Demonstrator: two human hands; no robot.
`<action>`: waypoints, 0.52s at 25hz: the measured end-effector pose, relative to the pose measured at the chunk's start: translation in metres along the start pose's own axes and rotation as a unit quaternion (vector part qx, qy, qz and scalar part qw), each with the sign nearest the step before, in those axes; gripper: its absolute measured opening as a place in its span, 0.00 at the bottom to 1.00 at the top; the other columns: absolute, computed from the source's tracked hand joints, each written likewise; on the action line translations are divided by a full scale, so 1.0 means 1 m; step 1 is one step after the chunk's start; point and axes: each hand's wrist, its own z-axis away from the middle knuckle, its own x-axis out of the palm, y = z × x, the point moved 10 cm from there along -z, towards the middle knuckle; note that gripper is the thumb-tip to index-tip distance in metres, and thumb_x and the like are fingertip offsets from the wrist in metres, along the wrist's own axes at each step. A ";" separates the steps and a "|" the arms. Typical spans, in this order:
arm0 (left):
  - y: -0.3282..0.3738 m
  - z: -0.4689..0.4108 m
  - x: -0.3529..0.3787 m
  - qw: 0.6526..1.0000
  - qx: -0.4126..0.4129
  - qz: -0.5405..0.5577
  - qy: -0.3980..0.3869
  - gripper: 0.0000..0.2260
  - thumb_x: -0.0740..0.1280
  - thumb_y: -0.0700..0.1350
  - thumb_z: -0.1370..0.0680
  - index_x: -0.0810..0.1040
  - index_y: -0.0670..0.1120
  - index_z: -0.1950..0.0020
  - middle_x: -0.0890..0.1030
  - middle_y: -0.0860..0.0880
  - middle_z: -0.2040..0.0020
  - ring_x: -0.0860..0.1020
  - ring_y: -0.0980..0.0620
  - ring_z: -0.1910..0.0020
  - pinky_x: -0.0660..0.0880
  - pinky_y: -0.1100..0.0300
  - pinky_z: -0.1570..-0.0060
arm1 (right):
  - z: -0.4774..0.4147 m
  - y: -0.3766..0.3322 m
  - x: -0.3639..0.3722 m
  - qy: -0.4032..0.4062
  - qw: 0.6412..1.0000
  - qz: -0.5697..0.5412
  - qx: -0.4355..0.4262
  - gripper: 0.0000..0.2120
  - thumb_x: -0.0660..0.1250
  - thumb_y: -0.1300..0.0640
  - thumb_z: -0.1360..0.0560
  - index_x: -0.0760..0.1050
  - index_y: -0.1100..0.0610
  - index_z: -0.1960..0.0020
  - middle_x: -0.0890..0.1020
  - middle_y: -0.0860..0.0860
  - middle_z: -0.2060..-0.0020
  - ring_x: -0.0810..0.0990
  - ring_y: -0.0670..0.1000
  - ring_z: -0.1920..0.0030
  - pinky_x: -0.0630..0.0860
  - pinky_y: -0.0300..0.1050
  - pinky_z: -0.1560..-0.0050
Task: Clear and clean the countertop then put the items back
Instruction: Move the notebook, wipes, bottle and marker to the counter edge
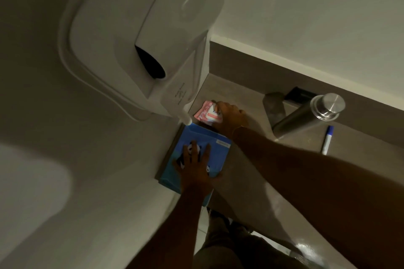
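A blue packet with a panda print lies at the left end of the grey countertop, against the wall. My left hand rests flat on top of it, fingers spread. Behind it, in the back corner, a small pink and white packet sits on the counter; my right hand is closed around its right side. My right forearm crosses the counter from the lower right.
A white wall-mounted dispenser hangs over the left corner, its nozzle just above the blue packet. A steel tap stands at the back right. A blue and white marker pen lies on the counter beside it.
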 end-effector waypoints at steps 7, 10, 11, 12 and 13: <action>0.000 -0.002 0.001 1.000 0.001 -0.019 0.015 0.49 0.56 0.79 0.32 0.48 0.61 0.16 0.48 0.46 0.14 0.50 0.37 0.15 0.56 0.28 0.26 | 0.002 0.000 0.013 -0.013 0.999 0.006 -0.036 0.35 0.75 0.46 0.25 0.67 0.54 0.22 0.70 0.55 0.22 0.70 0.59 0.24 0.66 0.55 0.25; 0.014 -0.008 -0.018 0.997 -0.041 0.049 0.033 0.44 0.57 0.75 0.27 0.54 0.56 0.15 0.55 0.45 0.14 0.57 0.39 0.16 0.59 0.33 0.23 | 0.022 0.012 0.000 0.020 1.000 -0.015 -0.017 0.37 0.72 0.39 0.23 0.66 0.52 0.20 0.64 0.51 0.18 0.64 0.56 0.20 0.61 0.58 0.20; 0.028 -0.012 -0.036 0.992 -0.039 0.099 0.069 0.41 0.60 0.71 0.25 0.60 0.52 0.16 0.60 0.44 0.16 0.63 0.40 0.18 0.62 0.36 0.22 | 0.035 0.022 -0.006 0.045 0.998 -0.039 -0.003 0.35 0.71 0.40 0.22 0.67 0.53 0.20 0.67 0.53 0.19 0.66 0.57 0.21 0.63 0.57 0.20; 0.046 -0.016 -0.056 0.982 -0.016 0.143 0.121 0.38 0.64 0.67 0.23 0.65 0.48 0.19 0.66 0.44 0.19 0.69 0.41 0.21 0.64 0.41 0.22 | 0.053 0.034 -0.011 0.075 0.995 -0.062 0.008 0.32 0.70 0.43 0.21 0.71 0.55 0.22 0.72 0.55 0.23 0.71 0.58 0.23 0.67 0.55 0.23; 0.070 -0.019 -0.077 0.968 0.020 0.178 0.173 0.33 0.67 0.62 0.22 0.70 0.46 0.22 0.71 0.44 0.21 0.72 0.43 0.23 0.65 0.46 0.22 | 0.074 0.052 -0.017 0.104 0.992 -0.075 0.021 0.27 0.70 0.47 0.21 0.74 0.56 0.25 0.77 0.57 0.28 0.76 0.60 0.28 0.71 0.53 0.27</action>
